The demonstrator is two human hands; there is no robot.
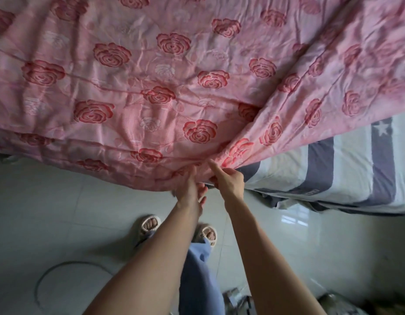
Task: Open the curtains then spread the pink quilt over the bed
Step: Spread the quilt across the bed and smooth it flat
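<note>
**DESK:** What is nearest the lens?

**PHOTOGRAPHER:** A person in sandals (149,225) stands on a pale tiled floor (60,201) at the bedside, both bare arms reaching forward. A thin loop (60,269), perhaps a cord, lies on the tiles to the person's left, apart from the feet. A sideways step while hauling cloth could catch on it.

**DESK:** And the hands?

**PHOTOGRAPHER:** They are close together at the near hem of the pink quilt (151,92). The left hand (190,189) grips the edge, fingers tucked beneath. The right hand (230,180) clamps a bunched fold just beside it, forefinger out straight along the cloth.

**DESK:** Where does the quilt lie?

**PHOTOGRAPHER:** It lies over the left and middle of the bed (360,185), its hem hanging past the near side. To the right the striped sheet (319,164) lies bare. A taut ridge of quilt runs from the hands toward the far right.

**DESK:** The risk?

**PHOTOGRAPHER:** Likely three. Both grips share one spot, so a pull may drag a single ridge across rather than a flat layer, leaving the right side uncovered or wrinkled. The slick-looking fabric could slip from a pinch. Too hard a tug toward the floor could slide the whole quilt off. The curtains are out of view.
</note>
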